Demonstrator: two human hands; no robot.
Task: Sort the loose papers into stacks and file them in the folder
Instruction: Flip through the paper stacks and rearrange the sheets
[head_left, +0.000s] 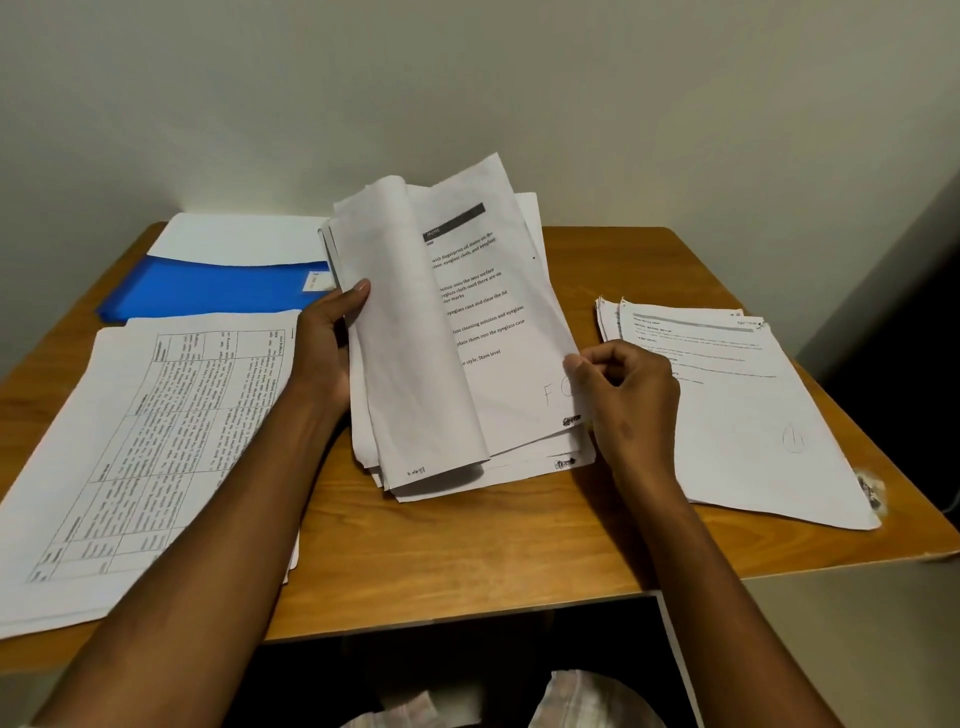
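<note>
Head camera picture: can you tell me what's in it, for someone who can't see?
A person leafs through a stack of printed papers on a wooden table, the left hand holding turned pages up, the right hand pinching a page edge. Table-printed sheets lie left, a blue folder behind them, another paper pile right.

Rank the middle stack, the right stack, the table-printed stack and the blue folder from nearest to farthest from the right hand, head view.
From the right hand:
1. Middle stack: the hand pinches its right edge.
2. Right stack: just beyond the hand, on the right.
3. Blue folder: back left.
4. Table-printed stack: front left.
Folder and table-printed stack are too close to call.
</note>
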